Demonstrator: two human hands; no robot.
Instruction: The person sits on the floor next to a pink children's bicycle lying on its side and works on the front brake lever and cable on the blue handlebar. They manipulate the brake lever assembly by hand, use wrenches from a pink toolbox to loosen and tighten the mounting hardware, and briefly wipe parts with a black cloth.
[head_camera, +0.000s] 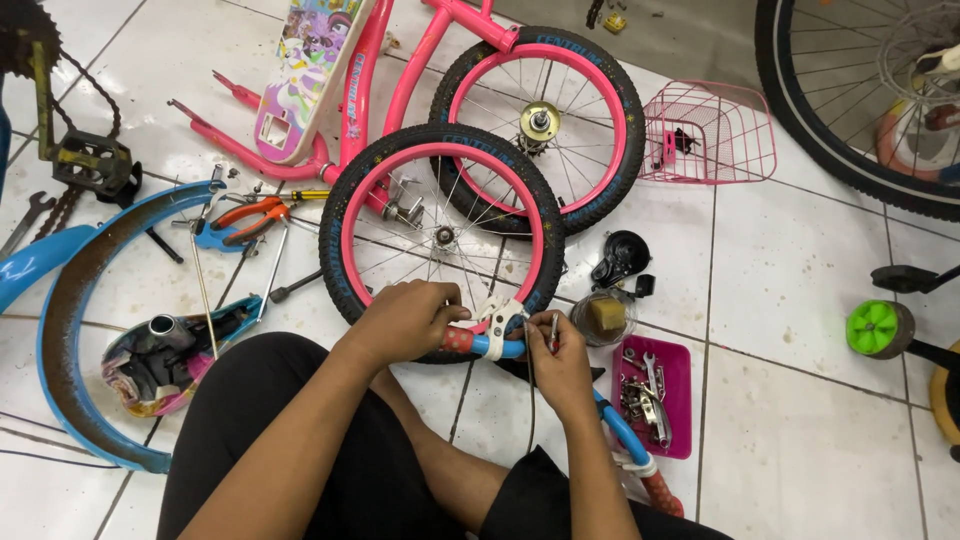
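Your left hand (405, 318) grips the red grip end of the blue handlebar (500, 347); bar runs from 10 o'clock down to 4 o'clock across your lap. White brake lever (502, 318) sits clamped on the bar, between your hands. Your right hand (562, 362) pinches a thin cable (530, 400), hanging toward 6 o'clock, just beside the lever.

Colourful cartoon decal panel (308, 60) on pink bicycle frame (400, 70), top centre-left.

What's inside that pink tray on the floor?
The pink tray holds a heap of small metal parts, including a spanner. Whatever lies under the heap is covered.
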